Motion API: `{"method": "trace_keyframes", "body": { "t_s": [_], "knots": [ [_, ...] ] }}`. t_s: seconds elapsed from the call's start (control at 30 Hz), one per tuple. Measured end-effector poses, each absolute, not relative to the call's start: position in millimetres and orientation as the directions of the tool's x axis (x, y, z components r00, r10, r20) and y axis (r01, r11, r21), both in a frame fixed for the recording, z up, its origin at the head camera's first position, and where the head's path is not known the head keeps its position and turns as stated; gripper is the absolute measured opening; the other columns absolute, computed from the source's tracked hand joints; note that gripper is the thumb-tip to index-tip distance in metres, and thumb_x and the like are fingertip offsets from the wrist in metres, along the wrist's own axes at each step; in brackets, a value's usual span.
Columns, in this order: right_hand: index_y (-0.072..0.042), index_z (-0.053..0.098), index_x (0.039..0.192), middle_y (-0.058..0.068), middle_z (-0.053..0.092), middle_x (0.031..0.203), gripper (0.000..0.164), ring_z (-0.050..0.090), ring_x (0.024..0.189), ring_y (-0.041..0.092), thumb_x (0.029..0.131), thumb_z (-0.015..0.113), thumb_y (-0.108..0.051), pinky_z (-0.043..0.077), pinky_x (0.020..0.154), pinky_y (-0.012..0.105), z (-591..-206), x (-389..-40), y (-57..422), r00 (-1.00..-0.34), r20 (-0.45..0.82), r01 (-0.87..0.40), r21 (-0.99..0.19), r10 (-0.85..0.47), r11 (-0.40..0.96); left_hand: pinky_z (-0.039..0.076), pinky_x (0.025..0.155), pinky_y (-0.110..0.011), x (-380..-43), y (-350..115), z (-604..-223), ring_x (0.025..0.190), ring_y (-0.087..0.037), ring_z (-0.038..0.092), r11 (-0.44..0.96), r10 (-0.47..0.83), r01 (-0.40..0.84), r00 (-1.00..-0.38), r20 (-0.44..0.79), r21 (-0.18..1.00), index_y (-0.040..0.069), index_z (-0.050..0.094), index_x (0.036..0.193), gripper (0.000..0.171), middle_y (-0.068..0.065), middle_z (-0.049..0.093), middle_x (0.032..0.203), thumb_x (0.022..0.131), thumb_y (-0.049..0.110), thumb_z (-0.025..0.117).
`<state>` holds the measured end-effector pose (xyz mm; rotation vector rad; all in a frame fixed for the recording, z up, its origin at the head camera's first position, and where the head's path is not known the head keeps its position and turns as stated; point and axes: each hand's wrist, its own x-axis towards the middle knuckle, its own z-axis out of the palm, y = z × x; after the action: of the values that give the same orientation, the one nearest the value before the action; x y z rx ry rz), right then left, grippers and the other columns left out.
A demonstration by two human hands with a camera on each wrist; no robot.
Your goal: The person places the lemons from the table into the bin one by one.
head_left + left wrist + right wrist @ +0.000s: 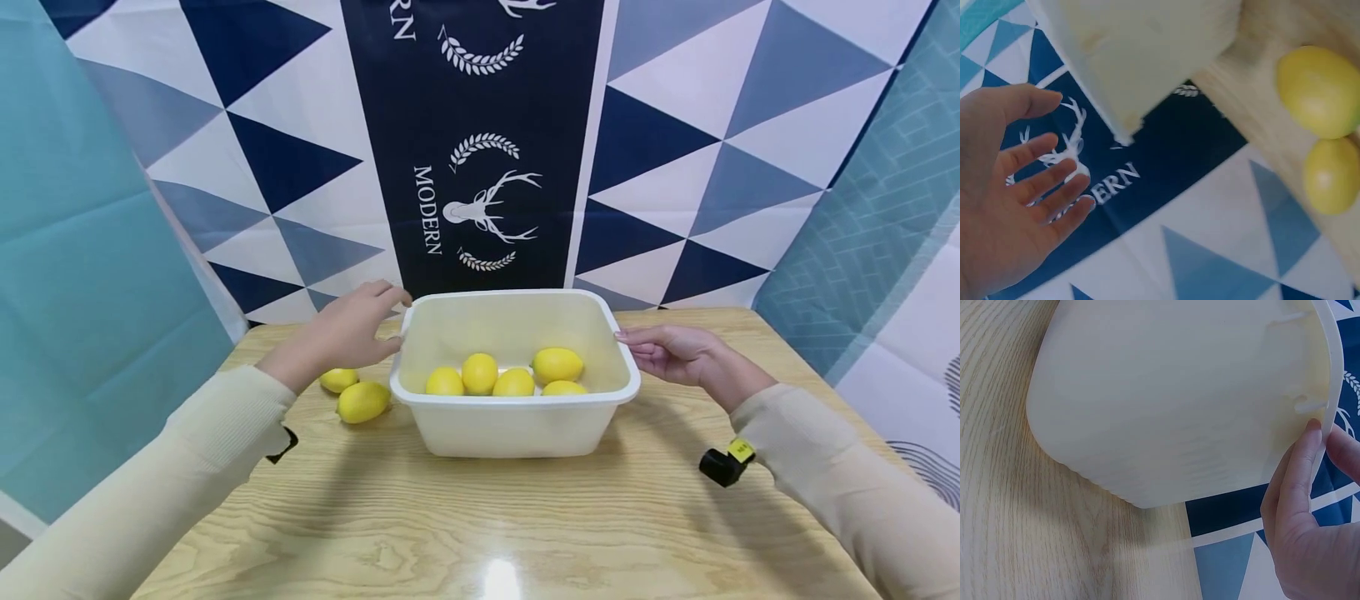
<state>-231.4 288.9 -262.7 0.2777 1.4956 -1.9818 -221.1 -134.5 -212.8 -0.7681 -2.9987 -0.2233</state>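
Observation:
A white plastic bin (517, 429) stands on the table with several yellow lemons (557, 365) inside. At its right end my right hand (675, 350) pinches the rim, thumb on top and fingers beneath, as the right wrist view of the bin's outer wall (1166, 412) shows. My left hand (352, 325) is beside the left end of the rim, its fingers spread and loosely bent. The left wrist view has this hand (1029, 181) apart from the bin (1141, 56), holding nothing.
Two more lemons, one nearer (363, 402) and one farther (339, 380), lie on the wooden table (465, 517) left of the bin. Behind the table hangs a patterned cloth (487, 167) with triangles and a deer head. Teal cloth (97, 275) hangs on the left.

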Motion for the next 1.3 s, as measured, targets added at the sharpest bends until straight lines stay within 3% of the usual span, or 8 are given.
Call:
{"method": "trace_keyframes", "body": {
  "t_s": [0.27,0.67,1.1,1.3],
  "knots": [
    [-0.012,0.074,0.085,0.001,0.076,0.081,0.015,0.073,0.078,0.01,0.09,0.063,-0.005,0.058,0.075,0.02,-265.0,-232.2,285.1,-0.782,-0.519,0.591,-0.794,-0.345,-0.144,0.05,0.096,-0.053,-208.1,-163.5,-253.5,0.118,-0.035,0.055,0.891,0.411,0.43,-0.9,0.143,0.145,0.006,0.053,0.129,0.055,-0.015,0.056,0.13,0.081,0.03,0.067],
    [-0.011,0.074,0.088,0.002,0.076,0.081,0.014,0.073,0.078,0.01,0.091,0.062,-0.005,0.058,0.074,0.019,-264.1,-232.5,287.9,-0.775,-0.504,0.59,-0.793,-0.38,-0.152,0.053,0.084,-0.049,-197.2,-177.6,-301.0,0.102,-0.035,0.059,0.916,0.346,0.383,-0.903,0.253,0.115,0.002,0.06,0.114,0.044,-0.017,0.063,0.113,0.078,0.026,0.069],
    [-0.011,0.073,0.087,0.002,0.076,0.081,0.014,0.074,0.078,0.011,0.091,0.061,-0.005,0.058,0.074,0.02,-264.1,-234.9,288.9,-0.783,-0.517,0.593,-0.789,-0.345,-0.162,0.051,0.068,-0.039,-185.4,-164.7,-329.4,0.082,-0.027,0.052,0.939,0.311,0.336,-0.916,0.254,0.065,-0.001,0.06,0.11,0.043,-0.015,0.06,0.101,0.075,0.021,0.072],
    [-0.011,0.074,0.087,0.003,0.076,0.081,0.014,0.074,0.078,0.011,0.091,0.062,-0.005,0.058,0.074,0.02,-265.4,-234.4,289.9,-0.779,-0.529,0.603,-0.78,-0.337,-0.169,0.051,0.064,-0.036,-185.7,-159.1,-334.2,0.082,-0.026,0.05,0.955,0.274,0.29,-0.94,0.202,0.053,0.0,0.059,0.112,0.046,-0.014,0.058,0.101,0.075,0.023,0.072]
  ]
}}
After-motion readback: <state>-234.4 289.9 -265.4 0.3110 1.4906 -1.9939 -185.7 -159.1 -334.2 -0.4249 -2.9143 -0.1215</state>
